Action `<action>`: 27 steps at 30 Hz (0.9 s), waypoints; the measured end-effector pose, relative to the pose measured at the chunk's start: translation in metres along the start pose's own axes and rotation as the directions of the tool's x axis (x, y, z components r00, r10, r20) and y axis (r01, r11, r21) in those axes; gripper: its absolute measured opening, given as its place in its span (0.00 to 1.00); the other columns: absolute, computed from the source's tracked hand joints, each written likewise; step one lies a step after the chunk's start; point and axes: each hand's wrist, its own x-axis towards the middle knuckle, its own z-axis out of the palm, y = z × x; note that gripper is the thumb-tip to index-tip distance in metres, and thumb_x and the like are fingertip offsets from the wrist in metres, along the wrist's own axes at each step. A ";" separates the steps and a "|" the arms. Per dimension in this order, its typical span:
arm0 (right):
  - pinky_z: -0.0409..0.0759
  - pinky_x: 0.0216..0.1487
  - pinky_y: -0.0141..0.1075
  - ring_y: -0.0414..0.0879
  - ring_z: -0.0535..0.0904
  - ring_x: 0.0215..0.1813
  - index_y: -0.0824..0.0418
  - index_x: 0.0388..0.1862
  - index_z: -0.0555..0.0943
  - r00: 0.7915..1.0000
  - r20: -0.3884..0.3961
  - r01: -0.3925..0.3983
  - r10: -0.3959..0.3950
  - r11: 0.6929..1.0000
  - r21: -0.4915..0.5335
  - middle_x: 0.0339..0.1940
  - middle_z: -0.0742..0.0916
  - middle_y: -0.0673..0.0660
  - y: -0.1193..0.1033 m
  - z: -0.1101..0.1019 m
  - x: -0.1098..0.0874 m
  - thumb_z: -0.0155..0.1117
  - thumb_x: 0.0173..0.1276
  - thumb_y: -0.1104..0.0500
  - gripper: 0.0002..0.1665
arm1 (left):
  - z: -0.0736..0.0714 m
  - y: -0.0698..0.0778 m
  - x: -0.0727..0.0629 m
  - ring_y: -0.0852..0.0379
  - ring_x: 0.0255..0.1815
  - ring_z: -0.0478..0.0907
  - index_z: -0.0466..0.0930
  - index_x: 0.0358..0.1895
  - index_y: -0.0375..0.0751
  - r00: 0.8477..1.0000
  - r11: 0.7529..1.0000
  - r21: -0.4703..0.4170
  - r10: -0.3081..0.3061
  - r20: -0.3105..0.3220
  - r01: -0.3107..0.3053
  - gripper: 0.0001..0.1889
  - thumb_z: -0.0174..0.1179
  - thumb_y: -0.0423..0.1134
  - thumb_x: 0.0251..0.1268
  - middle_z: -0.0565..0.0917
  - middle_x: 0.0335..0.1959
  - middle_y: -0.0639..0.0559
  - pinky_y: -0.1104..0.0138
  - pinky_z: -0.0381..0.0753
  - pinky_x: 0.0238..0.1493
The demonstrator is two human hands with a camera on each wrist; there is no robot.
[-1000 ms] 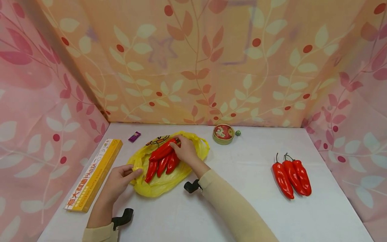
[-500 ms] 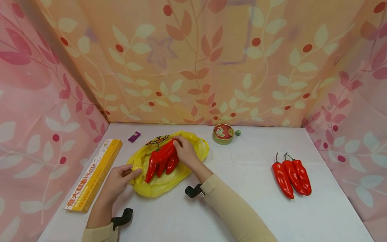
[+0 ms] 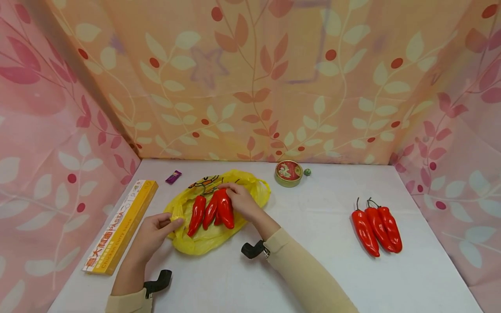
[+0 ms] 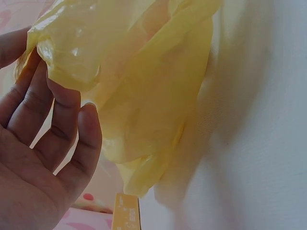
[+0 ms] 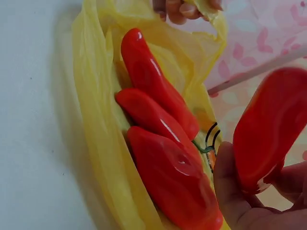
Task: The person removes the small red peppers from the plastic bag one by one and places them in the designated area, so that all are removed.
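Note:
A yellow plastic bag [image 3: 199,248] lies spread on the white table, its near left edge pinched by my left hand [image 3: 154,234]. In the left wrist view the thumb and fingers [image 4: 29,112] meet at the thin plastic [image 4: 139,105]. My right hand [image 3: 242,202] holds a red pepper [image 3: 225,208] by its stem end over the bag, tip toward me. Three other red peppers [image 5: 158,86] lie in the bag, seen in the right wrist view; the held pepper [image 5: 271,127] is apart from them there. In the head view it partly covers one.
Three more red peppers [image 3: 376,230] lie side by side at the right. A yellow pasta box [image 3: 121,226] rests along the left. At the back are a purple packet [image 3: 173,177], a round red and gold tin [image 3: 288,173] and a small green ball [image 3: 307,172].
The pepper in my right hand has swung from pointing left to pointing down toward me. The right hand has shifted slightly nearer. My left hand keeps its grip on the bag.

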 end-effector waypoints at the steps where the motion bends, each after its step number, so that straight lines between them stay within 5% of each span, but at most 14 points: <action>1: 0.80 0.61 0.43 0.47 0.81 0.57 0.55 0.63 0.80 1.000 0.009 0.005 -0.005 1.000 0.000 0.61 0.83 0.54 0.000 -0.001 -0.002 0.42 0.83 0.55 0.21 | 0.000 0.000 0.000 0.57 0.32 0.75 0.83 0.45 0.32 1.000 1.000 -0.003 -0.004 -0.004 0.004 0.19 0.67 0.49 0.68 0.83 0.30 0.49 0.67 0.76 0.30; 6: 0.82 0.57 0.42 0.49 0.78 0.59 0.44 0.64 0.79 0.999 0.036 0.019 -0.019 1.000 -0.022 0.63 0.81 0.53 -0.004 -0.013 -0.013 0.55 0.78 0.46 0.19 | 0.000 0.000 0.000 0.56 0.33 0.75 0.83 0.46 0.33 1.000 1.000 -0.001 -0.009 -0.006 0.009 0.20 0.66 0.49 0.68 0.83 0.31 0.48 0.68 0.78 0.31; 11: 0.86 0.48 0.43 0.54 0.77 0.61 0.38 0.69 0.75 0.999 0.031 0.036 -0.035 0.998 -0.051 0.65 0.79 0.53 -0.006 -0.026 -0.030 0.72 0.66 0.47 0.33 | -0.001 0.000 0.000 0.56 0.34 0.76 0.83 0.48 0.33 1.000 1.000 0.002 -0.025 -0.006 0.025 0.22 0.66 0.51 0.68 0.84 0.33 0.49 0.68 0.79 0.33; 18: 0.86 0.46 0.43 0.53 0.78 0.59 0.36 0.68 0.76 0.998 -0.056 0.009 -0.016 0.993 -0.117 0.62 0.80 0.52 -0.005 -0.045 -0.051 0.79 0.58 0.47 0.38 | -0.003 0.001 0.000 0.56 0.35 0.76 0.83 0.50 0.33 1.000 1.000 0.009 -0.027 -0.001 0.027 0.22 0.65 0.52 0.68 0.85 0.34 0.50 0.68 0.78 0.34; 27: 0.87 0.43 0.43 0.54 0.83 0.53 0.34 0.60 0.82 0.988 -0.154 -0.043 0.029 0.995 -0.092 0.62 0.83 0.52 0.005 -0.070 -0.075 0.81 0.53 0.42 0.33 | -0.002 -0.001 0.002 0.56 0.36 0.75 0.82 0.51 0.32 1.000 1.000 -0.006 -0.023 0.001 0.023 0.21 0.64 0.49 0.70 0.85 0.35 0.52 0.70 0.78 0.33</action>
